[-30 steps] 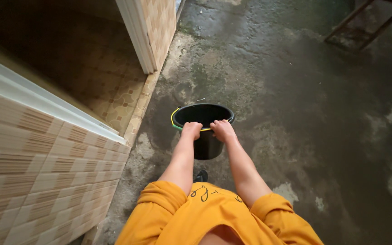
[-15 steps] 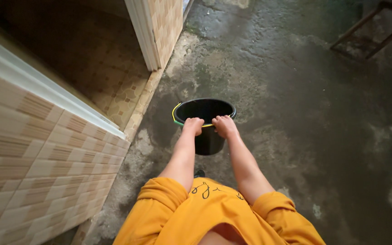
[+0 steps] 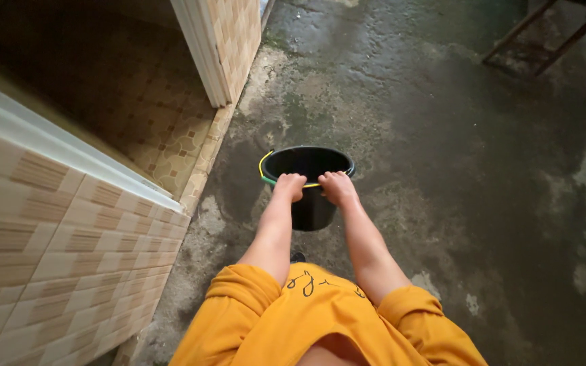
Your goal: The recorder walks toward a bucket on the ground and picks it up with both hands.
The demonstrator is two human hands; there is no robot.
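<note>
Left hand: the left hand (image 3: 289,186) is curled closed over the near rim of the black bucket (image 3: 308,196), fingers wrapped around the thin yellow handle (image 3: 263,165) where it lies along the rim.
Right hand: the right hand (image 3: 338,187) is closed in the same way on the near rim, just beside the left hand, with a small gap between them.
Bucket: upright, held out in front of the person at arm's length, above the wet concrete floor (image 3: 442,169); its mouth faces up and the inside looks dark, contents cannot be told.
Arms: both bare forearms run from the bucket back to rolled orange sleeves (image 3: 245,291).
Left of the bucket: a tiled wall (image 3: 69,251) with a pale ledge on top, and past it a doorway with patterned floor tiles (image 3: 171,146).
Far right of the bucket: a metal frame (image 3: 544,41) at the edge of view.
</note>
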